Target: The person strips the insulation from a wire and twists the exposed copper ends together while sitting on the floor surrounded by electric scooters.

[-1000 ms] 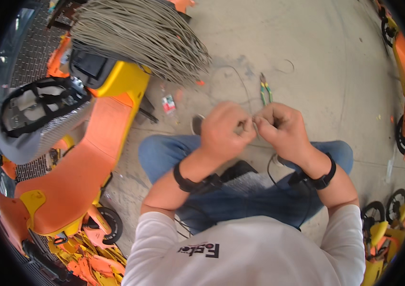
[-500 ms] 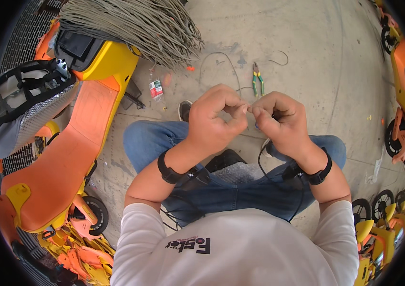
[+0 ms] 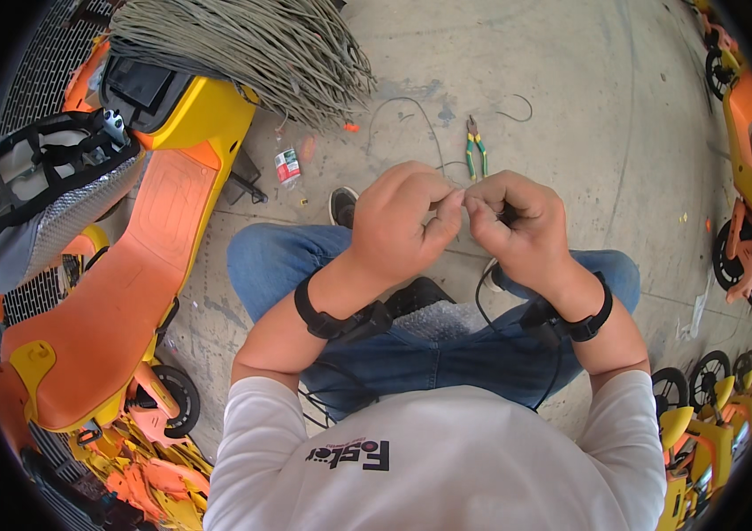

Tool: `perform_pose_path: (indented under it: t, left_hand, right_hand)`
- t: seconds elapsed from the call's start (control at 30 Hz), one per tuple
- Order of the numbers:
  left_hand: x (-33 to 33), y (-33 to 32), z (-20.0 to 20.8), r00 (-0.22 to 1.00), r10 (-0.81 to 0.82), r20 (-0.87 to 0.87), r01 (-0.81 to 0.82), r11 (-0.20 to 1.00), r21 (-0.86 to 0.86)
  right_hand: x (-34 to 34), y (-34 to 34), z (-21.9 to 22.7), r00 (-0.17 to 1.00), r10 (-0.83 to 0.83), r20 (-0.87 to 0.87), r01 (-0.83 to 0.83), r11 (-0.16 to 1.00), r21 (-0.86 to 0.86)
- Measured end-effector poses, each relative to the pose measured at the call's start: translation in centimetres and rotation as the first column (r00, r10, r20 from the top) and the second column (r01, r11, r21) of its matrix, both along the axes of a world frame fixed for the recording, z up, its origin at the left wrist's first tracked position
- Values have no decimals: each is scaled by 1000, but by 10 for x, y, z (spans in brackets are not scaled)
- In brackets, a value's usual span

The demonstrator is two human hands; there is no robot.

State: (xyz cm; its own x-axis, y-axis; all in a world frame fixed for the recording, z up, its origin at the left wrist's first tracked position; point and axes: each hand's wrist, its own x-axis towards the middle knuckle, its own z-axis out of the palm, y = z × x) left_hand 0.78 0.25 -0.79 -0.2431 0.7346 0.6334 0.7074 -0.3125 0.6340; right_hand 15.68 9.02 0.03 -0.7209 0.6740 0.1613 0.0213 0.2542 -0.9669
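Note:
My left hand point(image 3: 401, 217) and my right hand point(image 3: 522, 217) meet fingertip to fingertip above my crossed legs. Both are closed in a pinch, with thumbs against curled forefingers. A thin grey cable point(image 3: 430, 126) arcs over the floor and runs in behind my left hand; the short part between the fingertips is mostly hidden. Just beyond my hands lie pliers point(image 3: 476, 146) with green and yellow handles, jaws pointing away from me. Each wrist wears a black strap with a small device.
A big bundle of grey cables point(image 3: 252, 53) rests on an orange-yellow scooter body point(image 3: 159, 212) at left. A loose cable offcut point(image 3: 526, 110) and a crumpled plastic wrapper point(image 3: 287, 166) lie on the concrete. More scooter parts with black wheels point(image 3: 710, 379) line the right side.
The fingertips of my two hands have drawn closer together, and the right thumb and fingers have shifted slightly. The pliers and cables on the floor stay put.

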Motion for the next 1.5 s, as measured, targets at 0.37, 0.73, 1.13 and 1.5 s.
perform_pose_path:
  t: [0.37,0.73,1.13,1.5]
  left_hand:
    - [5,-7,4,645,123,754,217,917,-336]
    - [-6,-5,3,556,131,820,231,924,-304]
    - [-11,0,0,493,195,848,215,917,-336]
    - [-5,3,2,397,-3,918,374,914,-159]
  right_hand:
    - [2,2,10,998,52,43,-34,937,-349]
    - [2,6,6,998,53,-27,-59,896,-441]
    - [1,7,4,999,16,-36,-32,859,-511]
    - [4,15,7,998,59,-10,-56,855,-516]
